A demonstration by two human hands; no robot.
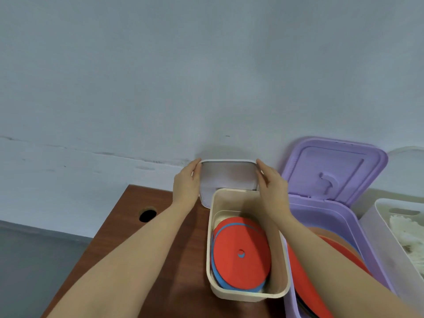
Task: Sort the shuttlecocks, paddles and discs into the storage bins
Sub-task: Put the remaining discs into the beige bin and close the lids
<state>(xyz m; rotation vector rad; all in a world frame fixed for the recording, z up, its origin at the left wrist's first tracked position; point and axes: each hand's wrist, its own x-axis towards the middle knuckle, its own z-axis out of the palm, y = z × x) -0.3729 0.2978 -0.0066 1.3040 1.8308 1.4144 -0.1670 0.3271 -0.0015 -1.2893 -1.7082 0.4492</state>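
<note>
Bare forearms reach forward over brown table [146, 249]. Cream bin [249, 292] sits between wrists, holding stacked orange and blue discs [241, 251]: thin, flat, likely light and bendy. Left hand [185, 184] and right hand [273, 187] grip opposite side edges of white lid [227, 177], upright behind bin. Lid looks stiff, light, smooth; edge grip suits. Right of right hand: purple bin [339, 216], lid open; beyond it, white bin [380, 235] with feathery shuttlecocks [410, 242].

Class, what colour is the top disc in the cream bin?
Red, with blue discs beneath; seen in the head view: top disc, cream bin.
</note>
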